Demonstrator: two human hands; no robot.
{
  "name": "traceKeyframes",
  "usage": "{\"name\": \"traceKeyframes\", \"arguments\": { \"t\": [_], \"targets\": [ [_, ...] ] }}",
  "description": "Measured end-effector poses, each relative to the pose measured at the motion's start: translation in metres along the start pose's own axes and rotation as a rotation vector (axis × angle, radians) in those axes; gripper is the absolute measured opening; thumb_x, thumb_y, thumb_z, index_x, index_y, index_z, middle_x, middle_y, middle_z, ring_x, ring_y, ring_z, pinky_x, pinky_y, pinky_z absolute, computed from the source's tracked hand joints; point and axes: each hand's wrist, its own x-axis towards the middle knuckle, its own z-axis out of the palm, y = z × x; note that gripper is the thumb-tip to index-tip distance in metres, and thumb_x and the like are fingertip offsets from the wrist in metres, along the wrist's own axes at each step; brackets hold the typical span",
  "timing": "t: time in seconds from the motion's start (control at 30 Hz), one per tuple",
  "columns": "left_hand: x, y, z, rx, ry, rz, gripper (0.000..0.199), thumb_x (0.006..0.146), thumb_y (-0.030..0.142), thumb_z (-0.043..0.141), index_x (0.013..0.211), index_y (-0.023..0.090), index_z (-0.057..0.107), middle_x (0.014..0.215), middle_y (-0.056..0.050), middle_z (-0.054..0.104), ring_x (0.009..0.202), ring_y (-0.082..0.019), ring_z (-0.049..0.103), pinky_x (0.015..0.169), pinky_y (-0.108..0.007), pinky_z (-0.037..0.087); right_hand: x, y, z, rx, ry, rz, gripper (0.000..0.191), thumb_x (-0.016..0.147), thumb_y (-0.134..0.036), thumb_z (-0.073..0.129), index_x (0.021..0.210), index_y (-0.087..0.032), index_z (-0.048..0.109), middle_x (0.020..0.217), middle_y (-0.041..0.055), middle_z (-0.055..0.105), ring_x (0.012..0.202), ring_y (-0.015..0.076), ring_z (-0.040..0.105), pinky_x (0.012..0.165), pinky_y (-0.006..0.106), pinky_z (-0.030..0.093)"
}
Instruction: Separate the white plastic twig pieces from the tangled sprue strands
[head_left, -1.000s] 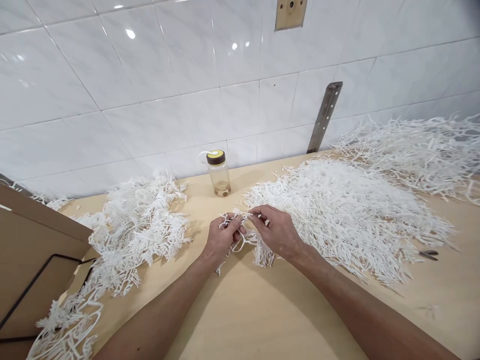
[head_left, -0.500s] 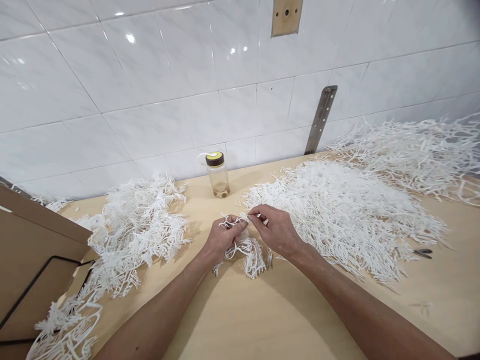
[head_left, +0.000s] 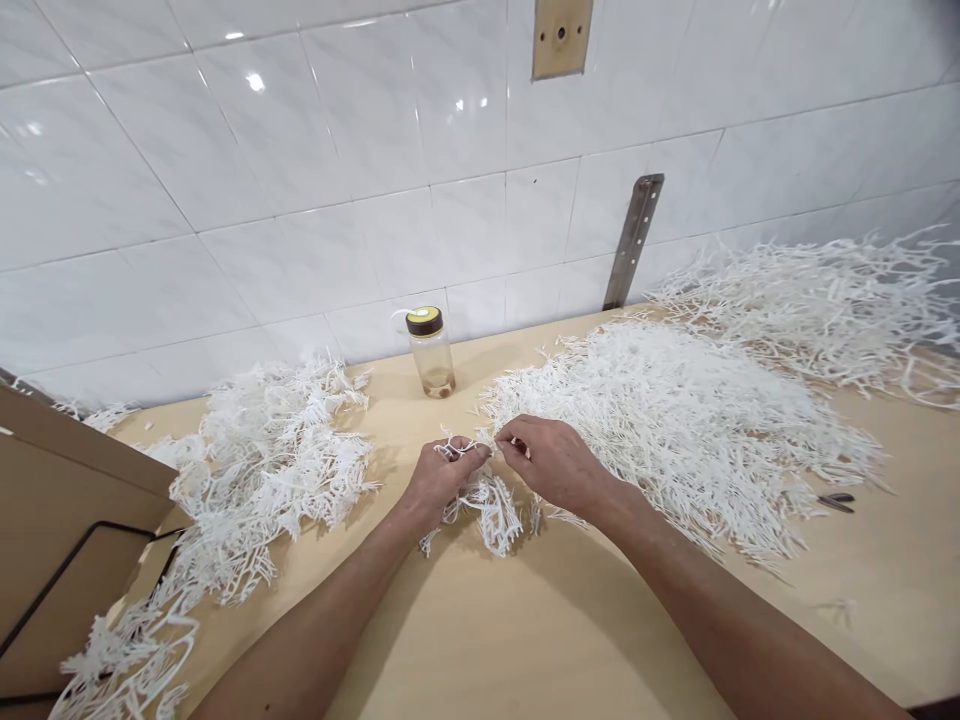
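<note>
Thin, white, branching strands, plastic-looking, form a small bunch (head_left: 496, 515) below my hands, close to the table top. My left hand (head_left: 450, 472) is closed around the upper part of this bunch, its thumb pressed over some strands. Just to the right, my right hand (head_left: 551, 458) pinches thumb and forefinger at the end of a white strand; the tip is mostly hidden by the fingers. The two hands' fingertips are almost touching. Past my right hand spreads a large pile of short white pieces (head_left: 690, 430).
Tangled white clusters (head_left: 277, 450) lie at left beside a cardboard box (head_left: 67, 500) and black wire frame (head_left: 56, 575). A lidded bottle (head_left: 433, 360) stands near the tiled wall. Small dark snips (head_left: 836, 502) lie right; more branching strands (head_left: 817, 305) sit behind, near a metal bracket (head_left: 634, 240).
The view has shifted slightly. My right fingertips have dipped a little beside the left thumb. Both hands keep their closed grip, and the white bunch still hangs from my left hand.
</note>
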Motion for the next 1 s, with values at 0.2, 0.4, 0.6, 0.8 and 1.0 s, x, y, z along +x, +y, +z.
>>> {"name": "traceKeyframes", "arguments": {
  "t": [0.2,0.4,0.6,0.8,1.0],
  "targets": [
    [0.0,0.004,-0.001,-0.01,-0.01,0.017,0.049,0.066,0.048,0.08,0.056,0.019,0.042,0.047,0.009,0.03,0.046,-0.006,0.025,0.046,-0.023,0.02,-0.001,-0.006,0.006,-0.102,-0.023,-0.006,0.021,0.09,-0.012,0.048,0.085,-0.018,0.067,0.086,0.005,0.071,0.069,0.0143,0.062,0.062,0.026,0.042],
    [0.0,0.004,-0.003,-0.075,-0.083,-0.015,0.043,0.067,0.044,0.08,0.06,0.018,0.047,0.046,0.009,0.029,0.045,-0.006,0.023,0.046,-0.023,0.019,0.001,0.0,0.012,0.386,0.039,0.182,0.011,0.085,-0.019,0.054,0.081,-0.019,0.063,0.067,-0.0004,0.065,0.058,0.0133,0.06,0.053,0.026,0.051],
    [0.001,0.002,-0.002,-0.043,-0.063,0.029,0.038,0.067,0.047,0.08,0.069,0.017,0.056,0.046,0.01,0.031,0.043,-0.006,0.023,0.045,-0.023,0.019,0.003,0.003,0.012,0.8,-0.016,0.356,0.013,0.078,-0.02,0.061,0.09,-0.016,0.063,0.072,0.0009,0.063,0.062,0.0145,0.065,0.05,0.026,0.059],
    [0.0,0.003,-0.002,-0.055,-0.03,0.077,0.042,0.069,0.048,0.078,0.062,0.018,0.048,0.046,0.009,0.03,0.044,-0.006,0.022,0.046,-0.024,0.017,0.001,-0.001,0.008,0.561,0.175,0.282,0.019,0.079,-0.014,0.057,0.095,-0.018,0.065,0.086,0.005,0.066,0.069,0.0161,0.067,0.051,0.026,0.058],
    [0.001,0.003,-0.001,-0.099,0.001,0.06,0.044,0.066,0.045,0.081,0.061,0.018,0.047,0.045,0.009,0.031,0.044,-0.006,0.022,0.046,-0.024,0.016,-0.003,-0.005,0.004,0.369,0.296,-0.169,0.019,0.087,-0.014,0.055,0.099,-0.022,0.067,0.11,0.0102,0.063,0.098,0.0209,0.064,0.066,0.03,0.061]
  ]
}}
